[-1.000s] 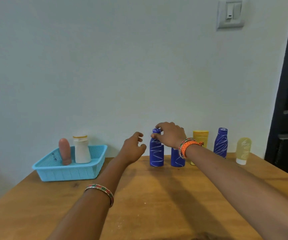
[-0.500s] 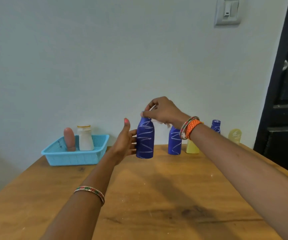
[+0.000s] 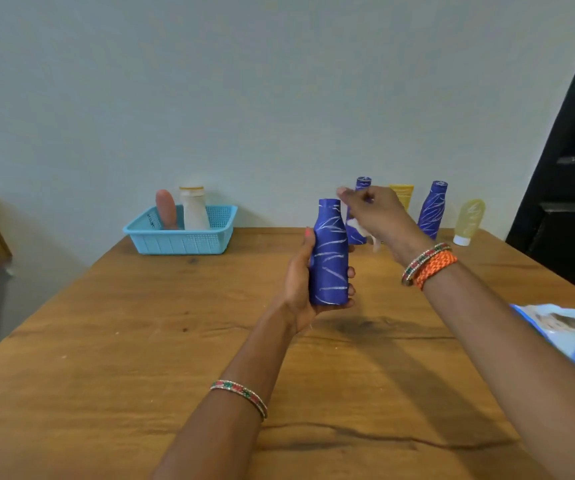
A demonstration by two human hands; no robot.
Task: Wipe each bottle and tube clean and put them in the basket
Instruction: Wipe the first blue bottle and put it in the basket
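— Holding the blue bottle [image 3: 329, 252] upright above the bench's [image 3: 140, 341] middle, our left hand [image 3: 301, 282] has its fingers [image 3: 351, 271] wrapped round the body.
— And our right hand [image 3: 370, 213]?
— Just beside the neck, pinching a small white wipe [image 3: 357, 227].
— So we judge the wiping of this bottle is about to start.
— Next we should bring the wipe onto it, rub it down, then carry it to the blue basket [image 3: 182, 237] at the far left edge.

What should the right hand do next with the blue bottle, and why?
Probably bring the right hand with its white wipe onto the blue bottle and rub it: the left hand holds it upright above the table, white streaks showing.
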